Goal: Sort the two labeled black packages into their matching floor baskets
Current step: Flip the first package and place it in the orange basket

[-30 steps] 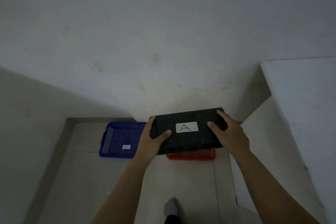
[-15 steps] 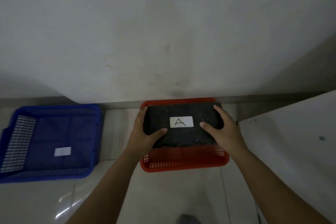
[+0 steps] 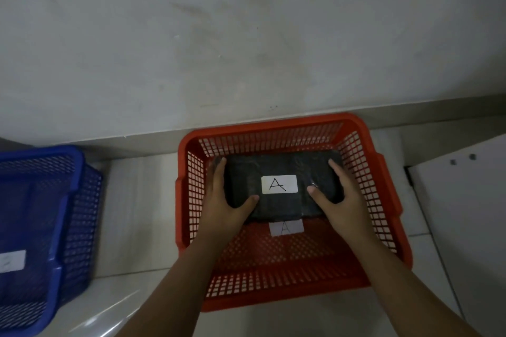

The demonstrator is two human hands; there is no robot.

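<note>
- I see both hands inside the red basket (image 3: 383, 200), clasping the black package (image 3: 282, 169) from either end.
- My left hand (image 3: 227, 202) is curled round the package's left end: fingers run up along that edge, and the thumb presses down on the top face.
- My right hand (image 3: 339, 200) mirrors it on the right end, fingers wrapped over the far corner and thumb lying on top near the white label (image 3: 279, 184), which reads "A".
- The package sits low within the basket walls, toward the far side; I cannot tell whether it is resting on the bottom.
- Just nearer than the package, a second white label (image 3: 286, 228) marked "A" lies on the basket's bottom.
- A blue basket (image 3: 68, 213) stands on the floor (image 3: 142, 213) to the left, well apart, with a white label (image 3: 12, 260) inside it whose writing I cannot read.
</note>
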